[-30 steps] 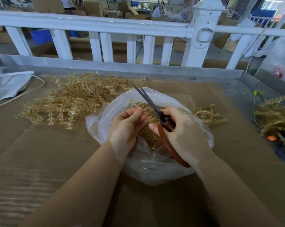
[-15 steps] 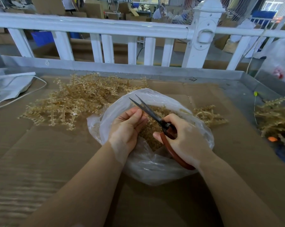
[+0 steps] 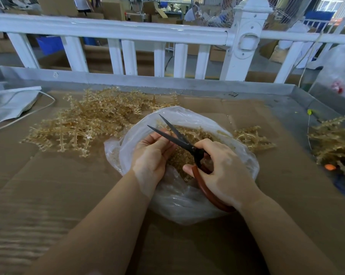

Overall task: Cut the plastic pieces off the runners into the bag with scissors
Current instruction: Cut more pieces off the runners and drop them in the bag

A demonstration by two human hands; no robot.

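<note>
A clear plastic bag [image 3: 179, 203] lies open on the cardboard, with a heap of small tan cut pieces [image 3: 187, 135] inside. Over its mouth my right hand [image 3: 223, 171] grips black scissors [image 3: 177, 138] by their red-brown handles; the blades are spread apart, pointing up and left. My left hand [image 3: 151, 157] sits just left of the blades with curled fingers. What it holds is hidden by the fingers; a tan runner is not plainly visible in it. A large pile of tan runners [image 3: 84, 124] lies behind and left of the bag.
A smaller bunch of runners [image 3: 251, 137] lies right of the bag, and another heap [image 3: 334, 141] at the right edge with an orange item [image 3: 329, 166]. Grey bags with a white cord [image 3: 11, 104] lie far left. A white railing [image 3: 128, 32] runs behind the table's metal rim [image 3: 147, 82].
The scissor blades went from nearly together to spread wide, and swung leftward toward my left hand. My right hand shifted slightly down and right. My left hand stayed put.
</note>
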